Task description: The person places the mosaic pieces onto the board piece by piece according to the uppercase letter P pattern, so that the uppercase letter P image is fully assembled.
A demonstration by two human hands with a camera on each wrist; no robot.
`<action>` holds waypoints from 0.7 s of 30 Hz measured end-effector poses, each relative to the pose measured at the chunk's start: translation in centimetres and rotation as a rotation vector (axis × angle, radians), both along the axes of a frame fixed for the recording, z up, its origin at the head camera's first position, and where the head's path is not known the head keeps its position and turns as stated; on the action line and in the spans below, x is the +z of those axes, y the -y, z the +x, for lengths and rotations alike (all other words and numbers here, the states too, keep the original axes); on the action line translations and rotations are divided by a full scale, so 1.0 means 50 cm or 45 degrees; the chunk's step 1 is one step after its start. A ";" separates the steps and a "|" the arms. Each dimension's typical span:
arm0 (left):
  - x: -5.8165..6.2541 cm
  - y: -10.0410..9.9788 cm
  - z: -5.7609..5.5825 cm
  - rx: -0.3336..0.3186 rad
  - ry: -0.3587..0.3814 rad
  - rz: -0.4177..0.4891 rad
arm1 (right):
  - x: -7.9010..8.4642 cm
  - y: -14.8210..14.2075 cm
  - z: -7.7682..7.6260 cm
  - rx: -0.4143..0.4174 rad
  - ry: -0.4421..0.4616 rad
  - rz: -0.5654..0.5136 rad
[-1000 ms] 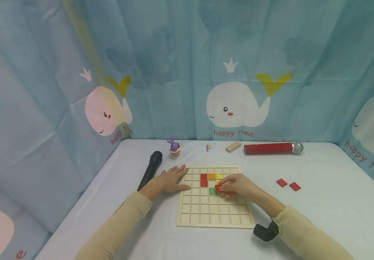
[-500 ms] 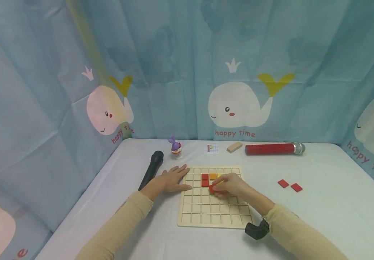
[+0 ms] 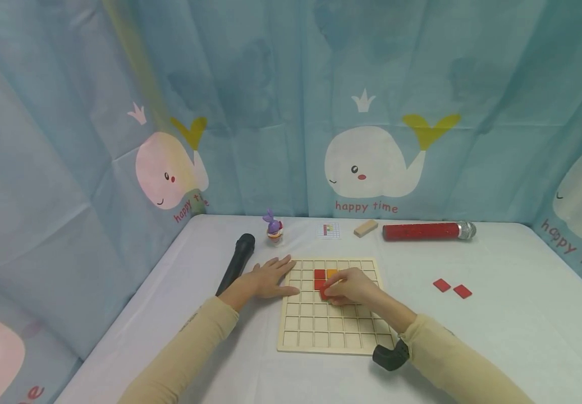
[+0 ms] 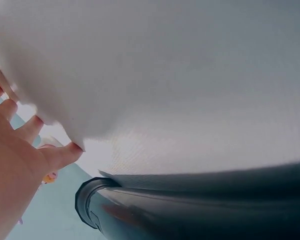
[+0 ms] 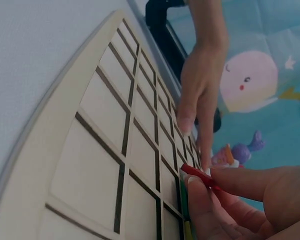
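Observation:
A wooden grid board (image 3: 306,325) lies on the table under both hands. The left hand (image 3: 269,280) rests with spread fingers on the board's left edge. Between thumb and fingertips, the right hand (image 3: 353,287) pinches a red square tile (image 3: 324,293), seen tilted at the grid in the right wrist view (image 5: 197,175). It is just below a red tile (image 3: 319,284) set in the grid, with another red tile (image 3: 319,274) above that. An orange tile (image 3: 331,273) is partly covered by the right hand. A green tile (image 5: 184,200) shows beneath the fingers in the right wrist view.
Two loose red tiles (image 3: 452,288) lie to the right. A black microphone (image 3: 237,261) is beside the left hand. Along the back are a purple-topped figurine (image 3: 274,228), a patterned card (image 3: 329,230), a wooden block (image 3: 366,228) and a red microphone (image 3: 422,231).
The right hand has moved left across the board with the red tile, from over the green tile to the column of red tiles. The left hand has stayed in place.

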State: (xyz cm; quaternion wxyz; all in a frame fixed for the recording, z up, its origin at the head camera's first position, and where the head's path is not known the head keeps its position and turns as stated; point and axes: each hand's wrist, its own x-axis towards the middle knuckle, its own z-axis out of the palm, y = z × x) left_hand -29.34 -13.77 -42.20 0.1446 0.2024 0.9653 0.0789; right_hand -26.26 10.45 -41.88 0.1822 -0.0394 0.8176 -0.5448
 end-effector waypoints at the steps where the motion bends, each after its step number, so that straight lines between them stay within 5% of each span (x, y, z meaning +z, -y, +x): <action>1: 0.000 0.000 0.000 -0.001 0.000 0.001 | 0.000 0.001 0.000 0.001 -0.005 0.007; 21: 0.002 -0.002 0.001 0.013 0.011 -0.010 | 0.013 0.010 0.009 0.035 -0.041 0.063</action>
